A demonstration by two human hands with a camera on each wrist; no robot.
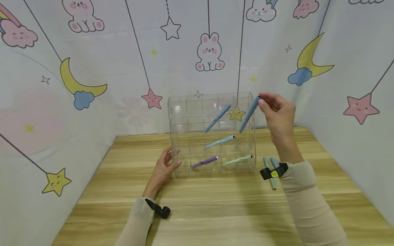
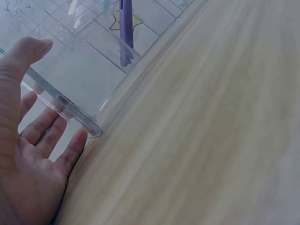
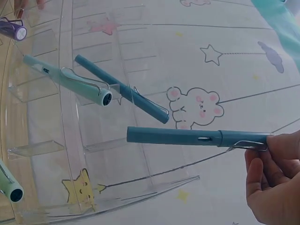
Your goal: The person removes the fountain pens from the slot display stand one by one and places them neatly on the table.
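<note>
A clear acrylic organizer (image 1: 176,173) with several compartments stands on the table. At its left side wall, my left hand (image 1: 162,169) holds on, thumb at the front and fingers beyond the wall. By the capped end, my right hand (image 1: 280,116) pinches a blue pen (image 1: 248,116). This pen slants down at the organizer's upper right; in the right wrist view its lower end is free. Another blue pen (image 1: 218,118) leans in an upper compartment. Below it sit a light blue pen (image 1: 221,141), a purple pen (image 1: 204,162) and a light green pen (image 1: 237,160).
On the wooden table (image 1: 203,212), right of the organizer, lie a green pen (image 1: 273,184) and a blue pen (image 1: 274,161), partly hidden by the right wrist camera (image 1: 267,173). A white patterned curtain (image 1: 123,68) hangs close behind the organizer.
</note>
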